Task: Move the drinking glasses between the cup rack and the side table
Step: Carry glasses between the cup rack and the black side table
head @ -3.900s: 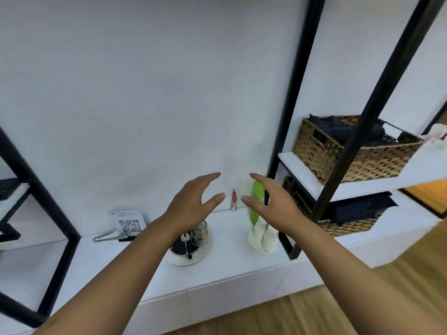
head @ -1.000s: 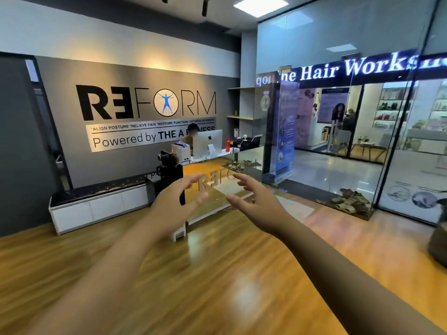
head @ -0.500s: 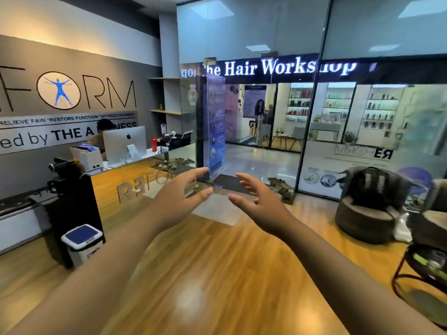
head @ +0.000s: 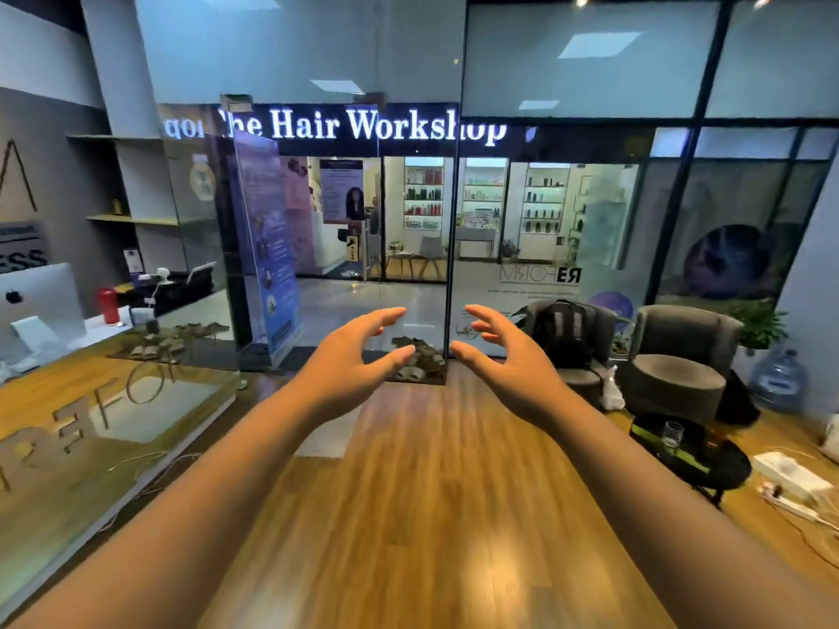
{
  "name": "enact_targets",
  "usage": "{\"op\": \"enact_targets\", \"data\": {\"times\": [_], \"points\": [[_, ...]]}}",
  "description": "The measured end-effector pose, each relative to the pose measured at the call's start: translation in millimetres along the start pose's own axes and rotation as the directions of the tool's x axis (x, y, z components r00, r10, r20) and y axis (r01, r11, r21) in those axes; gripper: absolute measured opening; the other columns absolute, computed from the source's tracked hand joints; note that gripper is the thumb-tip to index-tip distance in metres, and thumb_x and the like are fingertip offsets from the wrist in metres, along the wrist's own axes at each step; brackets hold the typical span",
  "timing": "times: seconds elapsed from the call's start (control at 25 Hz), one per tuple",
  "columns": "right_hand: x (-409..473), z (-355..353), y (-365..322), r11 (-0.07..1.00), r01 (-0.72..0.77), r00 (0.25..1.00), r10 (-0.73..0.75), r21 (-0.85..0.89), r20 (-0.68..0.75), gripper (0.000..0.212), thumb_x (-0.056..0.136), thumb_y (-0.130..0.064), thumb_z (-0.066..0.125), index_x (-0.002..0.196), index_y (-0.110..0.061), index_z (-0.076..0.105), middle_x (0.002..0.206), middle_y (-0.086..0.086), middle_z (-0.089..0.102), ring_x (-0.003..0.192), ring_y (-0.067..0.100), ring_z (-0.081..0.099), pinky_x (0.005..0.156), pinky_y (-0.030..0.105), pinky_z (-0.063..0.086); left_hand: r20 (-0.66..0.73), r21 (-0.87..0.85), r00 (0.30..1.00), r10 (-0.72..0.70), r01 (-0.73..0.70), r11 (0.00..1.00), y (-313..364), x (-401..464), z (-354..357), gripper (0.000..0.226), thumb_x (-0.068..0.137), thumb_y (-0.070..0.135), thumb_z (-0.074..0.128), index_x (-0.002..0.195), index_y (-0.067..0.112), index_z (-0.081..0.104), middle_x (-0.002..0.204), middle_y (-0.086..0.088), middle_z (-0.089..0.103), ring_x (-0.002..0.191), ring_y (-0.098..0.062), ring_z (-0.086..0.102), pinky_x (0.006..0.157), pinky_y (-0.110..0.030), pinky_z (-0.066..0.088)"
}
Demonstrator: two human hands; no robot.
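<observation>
A clear drinking glass [head: 672, 434] stands upright on a round black side table [head: 722, 467] at the lower right, on the wooden floor. My left hand [head: 349, 360] and my right hand [head: 508, 358] are stretched out in front of me at chest height, palms facing each other. Both have their fingers spread and hold nothing. They are well to the left of the side table and far from the glass. No cup rack is in view.
Two grey armchairs [head: 681, 356], one holding a black backpack [head: 565, 333], stand behind the side table. A water jug [head: 778, 379] sits at the right wall. A wooden reception counter [head: 91, 415] with a monitor runs along the left. Cables and a power strip [head: 790, 481] lie at the right.
The view has swung right, away from the shelf wall and past the logo wall, bringing the armchairs and the side table with the glass into sight. Both hands stay open and empty.
</observation>
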State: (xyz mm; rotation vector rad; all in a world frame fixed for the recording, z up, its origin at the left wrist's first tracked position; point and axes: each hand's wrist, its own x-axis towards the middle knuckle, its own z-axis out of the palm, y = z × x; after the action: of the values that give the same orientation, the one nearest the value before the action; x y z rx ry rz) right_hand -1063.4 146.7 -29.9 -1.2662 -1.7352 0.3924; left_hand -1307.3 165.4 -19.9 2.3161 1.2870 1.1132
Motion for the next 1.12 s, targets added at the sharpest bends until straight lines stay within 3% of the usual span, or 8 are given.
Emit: {"op": "enact_targets", "data": {"times": [0.2,0.32,0.64,1.12], "points": [[53.4,-7.5,62.2,0.996,-0.084,0.995,0.083,-0.025,-0.052,0.069,0.094,-0.055,0.068,0.155,-0.035,0.043,0.150,-0.001,0.054,0.139,0.014,0.048,0.105,0.032,0.042,0.073,-0.039,0.996,0.051,-0.048,0.998,-29.2,80.7,45.0,0.063,0.097,0.053,0.063,0.154,0.036,0.044,0.152,0.012,0.052,0.138,-0.010,0.050,0.109,-0.031,0.039],[88.8,-27.3,98.0,0.993,-0.092,0.994,0.088,-0.072,-0.060,0.069,0.093,-0.056,0.068,0.155,-0.037,0.043,0.151,-0.002,0.053,0.135,0.010,0.048,0.113,0.039,0.043,0.092,-0.056,0.994,0.062,-0.057,0.997,-39.2,132.3,70.0,0.064,0.096,0.055,0.062,0.155,0.036,0.043,0.153,0.011,0.052,0.139,-0.010,0.049,0.111,-0.034,0.041],[228.2,-147.8,193.6,0.979,-0.081,0.983,0.048,-0.189,-0.175,0.067,0.095,-0.056,0.065,0.155,-0.042,0.039,0.155,-0.004,0.049,0.139,0.011,0.046,0.113,0.040,0.042,0.060,-0.122,0.982,0.180,-0.172,0.977,-26.7,329.1,148.3,0.064,0.097,0.055,0.061,0.156,0.037,0.041,0.155,0.014,0.049,0.140,-0.008,0.047,0.116,-0.038,0.040],[345.8,-200.9,358.9,0.938,-0.238,0.946,0.164,-0.252,-0.280,0.068,0.095,-0.053,0.065,0.156,-0.041,0.038,0.159,-0.006,0.046,0.146,0.013,0.041,0.110,0.037,0.040,0.161,-0.234,0.935,0.316,-0.275,0.933,-58.2,541.7,307.3,0.062,0.098,0.052,0.062,0.155,0.037,0.042,0.154,0.014,0.050,0.139,-0.007,0.047,0.112,-0.030,0.038]]}}
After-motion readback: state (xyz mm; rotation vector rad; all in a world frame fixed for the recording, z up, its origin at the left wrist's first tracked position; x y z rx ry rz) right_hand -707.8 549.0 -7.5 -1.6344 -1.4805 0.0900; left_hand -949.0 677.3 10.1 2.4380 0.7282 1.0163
